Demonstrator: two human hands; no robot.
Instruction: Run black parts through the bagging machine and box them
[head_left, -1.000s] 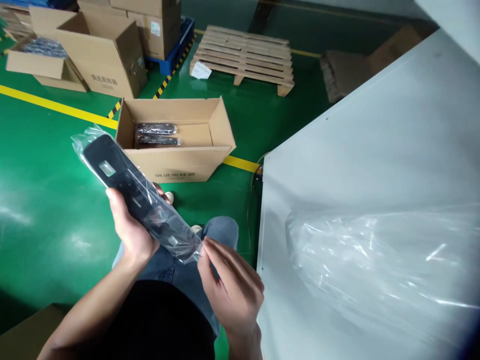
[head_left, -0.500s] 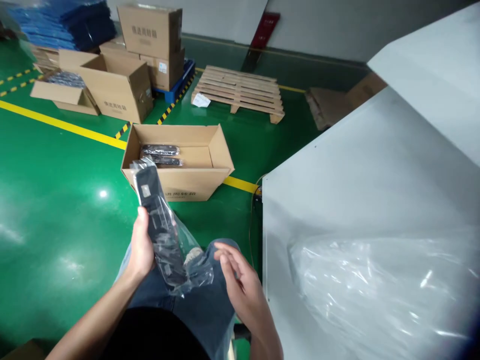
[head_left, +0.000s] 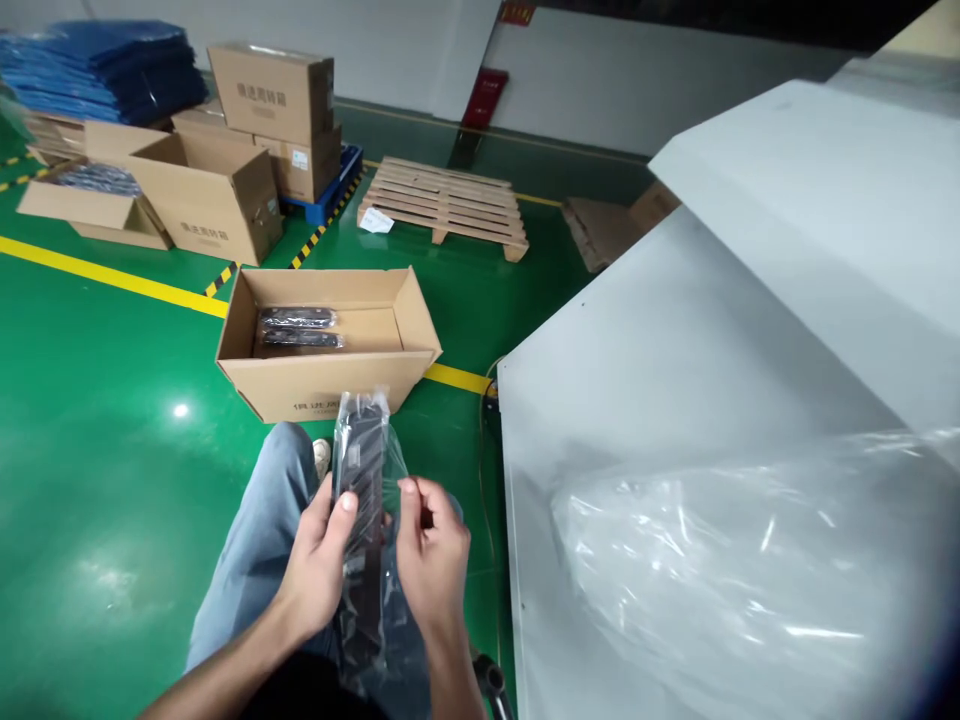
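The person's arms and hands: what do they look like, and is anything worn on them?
Both the left hand and the right hand are bare: no gloves, and no rings or watch that I can see. The forearms are uncovered too, with no sleeve reaching the wrists. Lower down, light blue jeans and a dark top show.

Upright black panel (head_left: 362,470) in clear bag (head_left: 375,600)

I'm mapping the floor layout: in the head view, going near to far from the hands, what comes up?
Left hand and right hand holding the bagged black part → open cardboard box with two bagged parts → wooden pallet → red object against the far wall.
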